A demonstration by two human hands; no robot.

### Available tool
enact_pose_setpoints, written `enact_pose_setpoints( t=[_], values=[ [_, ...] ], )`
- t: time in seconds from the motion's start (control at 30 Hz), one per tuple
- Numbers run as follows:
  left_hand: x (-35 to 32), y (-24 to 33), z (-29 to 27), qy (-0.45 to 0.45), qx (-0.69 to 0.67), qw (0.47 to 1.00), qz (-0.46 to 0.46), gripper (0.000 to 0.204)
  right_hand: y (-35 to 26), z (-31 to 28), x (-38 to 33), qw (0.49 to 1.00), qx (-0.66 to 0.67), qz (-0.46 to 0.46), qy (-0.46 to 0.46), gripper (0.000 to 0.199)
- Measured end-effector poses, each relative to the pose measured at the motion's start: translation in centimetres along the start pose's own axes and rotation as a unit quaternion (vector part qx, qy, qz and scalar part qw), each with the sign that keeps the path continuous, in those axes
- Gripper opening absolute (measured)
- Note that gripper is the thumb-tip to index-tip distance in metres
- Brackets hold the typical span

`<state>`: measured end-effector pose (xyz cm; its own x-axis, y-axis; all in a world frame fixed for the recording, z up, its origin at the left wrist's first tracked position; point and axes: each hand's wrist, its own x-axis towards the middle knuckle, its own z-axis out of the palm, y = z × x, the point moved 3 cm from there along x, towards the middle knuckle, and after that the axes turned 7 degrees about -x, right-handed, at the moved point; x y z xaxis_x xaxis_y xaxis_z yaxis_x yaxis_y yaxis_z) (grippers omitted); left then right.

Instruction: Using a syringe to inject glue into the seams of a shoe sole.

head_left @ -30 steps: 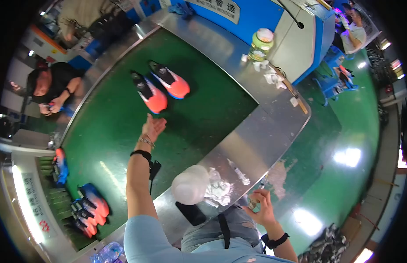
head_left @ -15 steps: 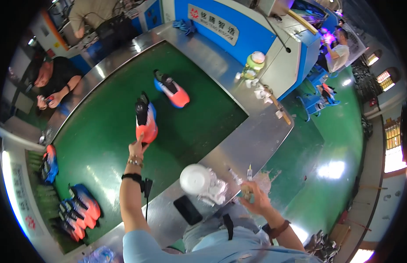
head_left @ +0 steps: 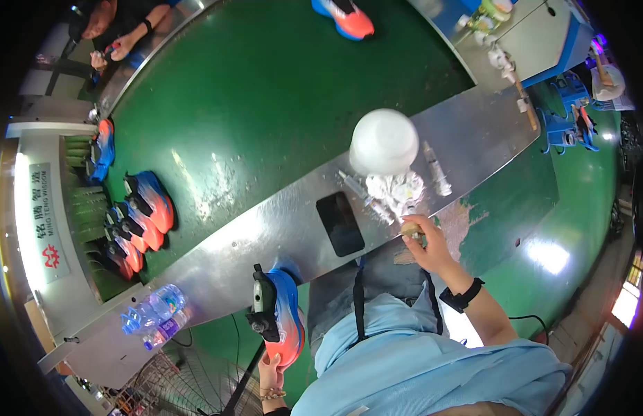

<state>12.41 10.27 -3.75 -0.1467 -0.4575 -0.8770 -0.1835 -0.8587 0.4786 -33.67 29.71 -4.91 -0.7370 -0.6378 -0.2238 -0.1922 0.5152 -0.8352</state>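
Blue, orange and black shoe (head_left: pixel 287 315) — toe gripped in our left hand (head_left: pixel 269 374), by the metal table (head_left: pixel 238 256) edge.
Our right hand (head_left: pixel 434 249) pinches a small yellowish item (head_left: pixel 411 230); white rounded plastic tub (head_left: pixel 384 141), clear plastic bottles (head_left: pixel 153 310) — contents we cannot tell.

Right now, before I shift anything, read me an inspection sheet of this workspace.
Surface: green tabletop, pale marks on it; metal border along the near side.
Job's things: blue-and-orange shoe, toe toward the person; far shoe and left-side shoes on the green.
Clutter: white round container, crumpled white material, two syringes, black phone, plastic bottles.
Hands: left hand grips the shoe's toe; right hand pinches a small yellowish object, details unclear.
Cables: thin dark cable below the near edge.
Surroundings: another person upper left; fan lower left.
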Motion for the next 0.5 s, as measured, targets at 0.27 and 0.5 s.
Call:
enact_pose_setpoints(
  t=[0.27, 0.5],
  values=[
    [5.5, 11.3, 1.1, 0.010, 0.183, 0.925, 0.334, 0.030, 3.1, 4.5, -2.3, 0.988, 0.059, -0.083, 0.120, 0.034],
    [12.2, 19.3, 13.5, -0.177, 0.168, 0.804, 0.543, 0.047, 5.9, 6.5, -3.7, 0.954, 0.105, -0.152, 0.238, 0.056]
  ],
)
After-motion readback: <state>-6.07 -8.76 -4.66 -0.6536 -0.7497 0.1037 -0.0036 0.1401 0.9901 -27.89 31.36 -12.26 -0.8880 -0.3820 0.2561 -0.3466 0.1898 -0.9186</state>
